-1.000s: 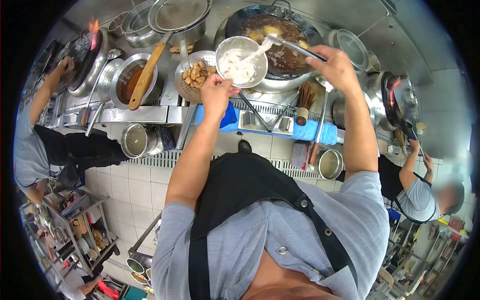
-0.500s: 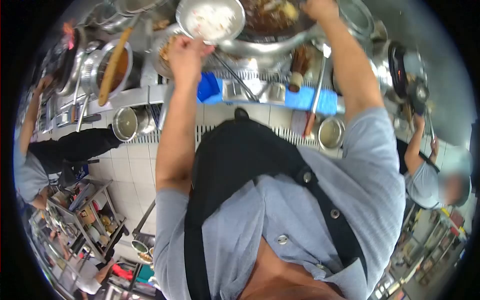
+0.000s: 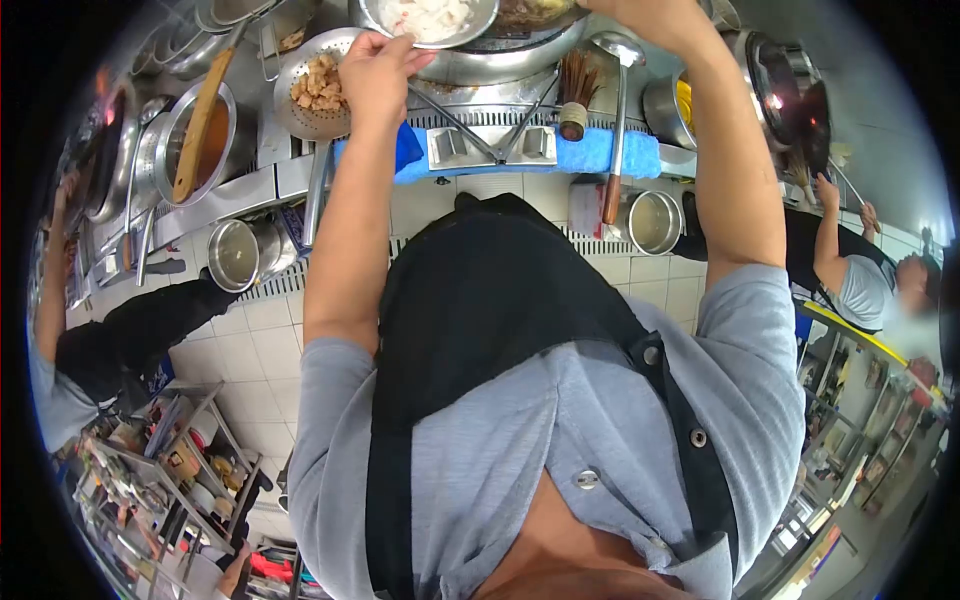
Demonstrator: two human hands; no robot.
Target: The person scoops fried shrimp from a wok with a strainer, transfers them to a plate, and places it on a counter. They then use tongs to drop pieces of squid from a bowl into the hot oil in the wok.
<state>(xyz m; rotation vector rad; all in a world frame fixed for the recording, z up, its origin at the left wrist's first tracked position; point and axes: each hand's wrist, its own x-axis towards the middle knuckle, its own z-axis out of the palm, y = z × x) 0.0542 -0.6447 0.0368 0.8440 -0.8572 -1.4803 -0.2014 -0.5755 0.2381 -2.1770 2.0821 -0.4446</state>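
My left hand (image 3: 378, 75) pinches the near rim of a metal bowl (image 3: 482, 30) that holds white, shredded-looking food. At the top edge my right hand (image 3: 625, 8) reaches over the wok (image 3: 500, 66); its fingers are mostly cut off by the frame. Brown food shows inside the wok, right of the bowl. Left of my left hand lies a perforated strainer (image 3: 300, 122) with browned chunks (image 3: 319, 86). A ladle (image 3: 619, 110) and a bamboo brush (image 3: 574, 115) rest between the wok and my right forearm.
A pot of orange liquid (image 3: 214, 138) with a wooden-handled tool across it stands left. Blue cloth (image 3: 625, 154) lines the counter's front edge. Metal pots (image 3: 655, 222) stand below the counter. Co-workers stand at both sides, one (image 3: 860, 285) at the right.
The view has shifted, so the bowl and wok sit higher in the frame. More of the strainer and its chunks shows. My left hand still holds the bowl's rim.
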